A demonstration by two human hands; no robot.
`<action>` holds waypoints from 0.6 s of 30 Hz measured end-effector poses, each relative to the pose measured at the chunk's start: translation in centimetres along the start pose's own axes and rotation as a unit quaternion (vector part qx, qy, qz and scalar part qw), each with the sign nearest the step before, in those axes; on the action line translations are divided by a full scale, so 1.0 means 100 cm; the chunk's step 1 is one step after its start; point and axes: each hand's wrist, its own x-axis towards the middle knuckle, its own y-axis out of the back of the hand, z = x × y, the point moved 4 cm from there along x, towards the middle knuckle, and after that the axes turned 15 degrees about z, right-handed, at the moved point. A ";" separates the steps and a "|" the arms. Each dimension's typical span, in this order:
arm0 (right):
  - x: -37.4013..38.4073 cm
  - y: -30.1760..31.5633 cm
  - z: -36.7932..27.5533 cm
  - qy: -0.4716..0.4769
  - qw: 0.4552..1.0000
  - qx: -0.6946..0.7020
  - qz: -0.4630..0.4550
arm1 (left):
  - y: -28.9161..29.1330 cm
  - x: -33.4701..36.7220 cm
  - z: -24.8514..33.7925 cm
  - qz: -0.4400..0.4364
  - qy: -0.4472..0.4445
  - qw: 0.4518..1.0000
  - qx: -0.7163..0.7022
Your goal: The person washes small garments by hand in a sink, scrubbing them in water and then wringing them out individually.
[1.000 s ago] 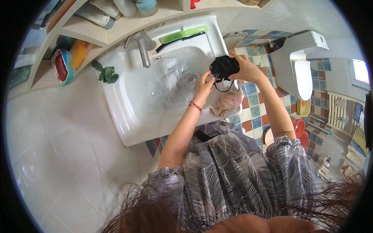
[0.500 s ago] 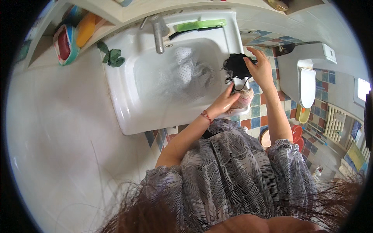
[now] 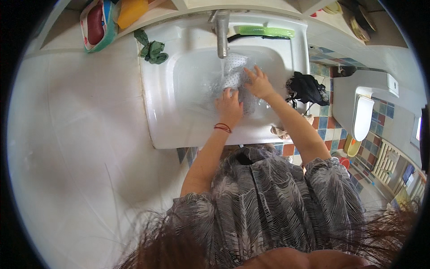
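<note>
A white dotted cloth point(image 3: 234, 67) lies in the water of the white washbasin point(image 3: 159, 112), beneath the metal tap point(image 3: 221, 38), from which a stream runs. My left hand point(image 3: 230, 107), with a red band at the wrist, reaches over the water, its slightly parted fingertips at the cloth's near end. Just right of the cloth, my right hand point(image 3: 260, 84) has its fingers spread and grips nothing. A black lacy garment point(image 3: 309, 87) hangs over the basin's right rim. Nearer to me on that rim is a beige cloth point(image 3: 280, 132), partly hidden by my right forearm.
Along the basin's back edge lie a green comb-like strip point(image 3: 266, 31) and a thin black one point(image 3: 253, 37). A dark green cloth point(image 3: 154, 52) sits at the back left corner. Shelves with a soap dish point(image 3: 95, 24) run behind. A toilet point(image 3: 363, 112) stands right.
Both hands have left the black garment and the beige cloth at the right rim and moved left into the basin, at the dotted cloth. The view has shifted, and water now streams from the tap.
</note>
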 end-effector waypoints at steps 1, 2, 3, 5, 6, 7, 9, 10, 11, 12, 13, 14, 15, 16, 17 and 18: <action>-0.005 -0.007 -0.004 -0.048 0.992 -0.113 -0.022 | 0.000 -0.002 -0.011 -0.002 0.003 1.000 0.000; -0.008 -0.027 -0.003 -0.043 0.990 -0.116 -0.070 | -0.002 -0.004 -0.018 -0.054 -0.016 0.997 0.043; -0.009 -0.041 0.000 -0.041 0.990 -0.115 -0.070 | -0.004 -0.004 -0.025 -0.106 -0.037 0.990 0.085; -0.013 -0.059 -0.009 0.059 0.944 -0.285 -0.158 | -0.002 0.003 -0.037 -0.144 -0.014 0.986 0.079; -0.013 -0.059 -0.010 0.069 0.955 -0.255 -0.136 | -0.002 0.007 -0.043 -0.182 0.006 0.981 0.072; -0.006 -0.051 -0.019 0.070 0.955 -0.255 -0.137 | 0.000 0.014 -0.051 -0.183 0.008 0.980 0.073; 0.007 -0.036 -0.026 0.031 0.962 -0.210 -0.173 | -0.006 0.019 -0.064 -0.312 0.064 0.948 0.025; 0.012 -0.046 -0.016 0.026 0.962 -0.210 -0.172 | -0.011 0.018 -0.070 -0.314 0.059 0.947 0.026; 0.019 -0.060 0.001 -0.044 0.982 -0.160 -0.089 | -0.017 0.019 -0.083 -0.223 0.141 0.961 -0.086; 0.021 -0.072 0.014 -0.113 0.988 -0.108 -0.004 | -0.021 0.018 -0.096 -0.126 0.220 0.948 -0.195; 0.019 -0.087 0.018 -0.121 0.987 -0.108 -0.001 | -0.033 0.014 -0.096 -0.131 0.213 0.948 -0.196; 0.019 -0.092 0.013 -0.154 0.983 0.026 0.093 | -0.035 0.011 -0.097 -0.010 0.314 0.906 -0.283; 0.019 -0.094 0.010 -0.183 0.953 0.157 0.185 | -0.038 0.006 -0.099 0.110 0.403 0.834 -0.361; 0.014 -0.095 -0.007 -0.239 0.912 0.309 0.125 | -0.034 0.006 -0.095 0.110 0.402 0.836 -0.357; 0.004 -0.082 -0.030 -0.288 0.843 0.449 0.066 | -0.033 0.009 -0.084 0.088 0.479 0.692 -0.532; -0.003 -0.062 -0.052 -0.257 0.858 0.443 0.042 | -0.033 0.009 -0.073 0.060 0.531 0.509 -0.675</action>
